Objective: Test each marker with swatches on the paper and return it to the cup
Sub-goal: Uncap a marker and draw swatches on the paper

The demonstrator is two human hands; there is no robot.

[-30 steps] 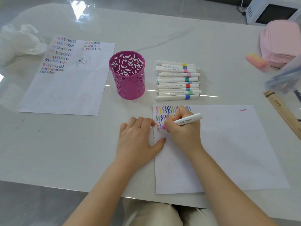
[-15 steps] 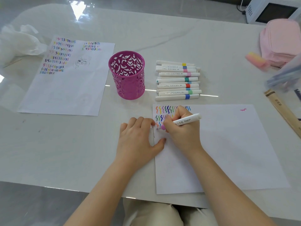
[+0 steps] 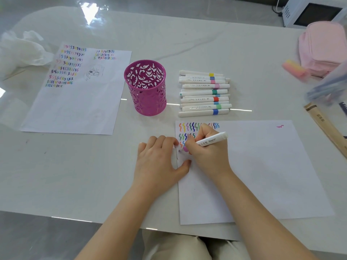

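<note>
Far left, on the white table: a crumpled white wrapper. Beside it, a first sheet with many rows of coloured squiggles and a small pencil sketch. Further right, the magenta cup, upright, with a cut-out pattern, apart from both sheets. Right of the cup, a pile of white markers, lying on their sides, coloured bands toward the right. In front of the cup, the left hand, flat on the table with relaxed fingers, gripping nothing, thumb tip touching the left edge of the paper. On this paper, rows of wavy swatches in the top left corner and one pink mark in the top right. Right hand curled tightly around the marker, tip down on the paper just below the swatches, white body tilted up to the right. Far right, a pink pouch, a pink-and-yellow block near it, and a wooden stick at the edge.
</note>
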